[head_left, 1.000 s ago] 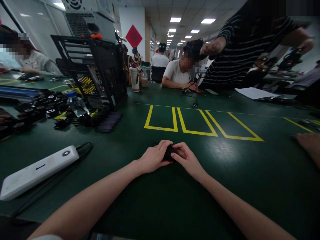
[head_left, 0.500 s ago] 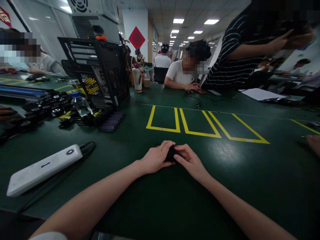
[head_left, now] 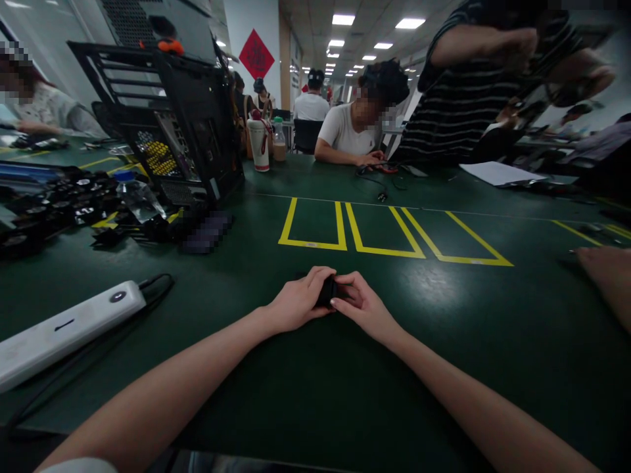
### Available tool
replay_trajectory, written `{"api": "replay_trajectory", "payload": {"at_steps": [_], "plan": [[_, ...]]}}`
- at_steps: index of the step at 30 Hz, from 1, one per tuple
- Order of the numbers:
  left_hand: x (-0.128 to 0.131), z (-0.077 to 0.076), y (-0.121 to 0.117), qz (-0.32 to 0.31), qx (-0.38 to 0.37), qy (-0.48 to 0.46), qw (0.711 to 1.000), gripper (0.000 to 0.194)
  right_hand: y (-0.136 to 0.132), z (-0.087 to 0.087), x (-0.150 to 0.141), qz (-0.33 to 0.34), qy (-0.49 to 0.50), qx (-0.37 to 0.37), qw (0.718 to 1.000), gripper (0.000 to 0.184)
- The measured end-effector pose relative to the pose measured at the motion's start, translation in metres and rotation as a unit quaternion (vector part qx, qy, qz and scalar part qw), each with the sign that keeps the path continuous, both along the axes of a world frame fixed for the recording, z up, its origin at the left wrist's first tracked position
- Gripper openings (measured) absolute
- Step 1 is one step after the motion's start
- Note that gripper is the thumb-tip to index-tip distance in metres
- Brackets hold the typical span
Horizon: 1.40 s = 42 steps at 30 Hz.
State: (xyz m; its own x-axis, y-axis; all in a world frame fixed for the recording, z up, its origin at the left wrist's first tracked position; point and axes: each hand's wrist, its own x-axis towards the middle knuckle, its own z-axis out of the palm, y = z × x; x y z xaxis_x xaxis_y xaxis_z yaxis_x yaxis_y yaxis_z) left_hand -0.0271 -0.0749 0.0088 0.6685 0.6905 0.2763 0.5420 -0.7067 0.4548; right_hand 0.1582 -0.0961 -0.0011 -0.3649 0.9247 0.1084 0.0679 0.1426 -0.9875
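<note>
A small black block-like object [head_left: 326, 291] is held low over the green table [head_left: 315, 387], its kind too dark to make out. My left hand [head_left: 298, 299] is wrapped round its left side, with the thumb below and the fingers over the top. From the right, the fingertips and thumb of my right hand [head_left: 362, 303] press on its other side. Both hands hide much of it. Whether it touches the tabletop I cannot tell.
A white power strip [head_left: 73, 328] with a black cable lies at left. Behind it are a bottle [head_left: 140, 197], a pile of black parts [head_left: 64, 203] and an open computer case [head_left: 187, 125]. Yellow tape outlines [head_left: 384, 251] mark the table ahead. Another person's hand [head_left: 606, 276] rests at far right.
My view has shifted slightly, so the table things appear further left and mostly higher. Both hands keep their hold on the black object. The person in stripes has moved their arms.
</note>
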Motion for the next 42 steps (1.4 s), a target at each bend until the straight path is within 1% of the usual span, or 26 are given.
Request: {"api": "replay_trajectory", "payload": {"at_steps": [4,9,12,14,17,22,24,28,31,35,39,41,42], "plan": [[0.000,-0.001,0.000,-0.001,0.004,0.004,1.000,0.063,0.003,-0.004,-0.002,-0.018,0.005,0.009,1.000,0.016],[0.000,0.001,-0.001,-0.005,-0.002,0.001,1.000,0.062,0.003,-0.002,-0.002,-0.039,-0.032,0.016,0.999,0.026],[0.000,0.001,-0.001,-0.007,-0.006,-0.001,1.000,0.061,0.001,0.002,-0.001,-0.022,-0.051,0.017,0.998,0.025],[0.000,0.001,0.000,-0.005,-0.005,-0.001,1.000,0.062,0.000,0.004,0.000,-0.008,-0.045,0.031,0.998,0.024],[0.000,0.000,0.000,-0.003,-0.005,-0.004,1.000,0.062,-0.002,0.005,-0.001,-0.006,-0.033,0.052,0.998,0.025],[0.000,0.000,0.000,-0.008,-0.010,-0.014,1.000,0.061,-0.002,0.003,-0.003,-0.027,-0.028,0.056,0.998,0.015],[0.000,0.001,0.000,-0.006,-0.010,-0.011,1.000,0.061,-0.002,0.003,-0.003,-0.032,-0.029,0.051,0.998,0.017],[0.000,0.001,-0.001,-0.003,-0.008,-0.007,1.000,0.061,-0.001,0.005,-0.003,-0.040,-0.054,0.024,0.997,0.028],[0.000,0.002,-0.001,-0.002,-0.003,-0.003,1.000,0.061,-0.002,0.006,-0.002,-0.028,-0.064,0.020,0.997,0.026],[0.001,0.002,-0.001,-0.001,-0.004,0.000,1.000,0.062,-0.005,0.003,-0.003,-0.008,-0.036,0.035,0.999,0.024],[0.000,0.004,-0.001,-0.007,-0.005,-0.001,1.000,0.062,-0.004,-0.001,-0.003,-0.031,-0.040,0.076,0.996,0.016],[-0.001,0.005,-0.002,-0.008,-0.011,0.001,1.000,0.062,-0.002,-0.002,-0.003,-0.040,-0.039,0.071,0.996,0.016],[-0.001,0.006,-0.002,-0.007,-0.014,0.001,1.000,0.062,-0.002,-0.002,-0.003,-0.041,-0.036,0.061,0.997,0.019]]}}
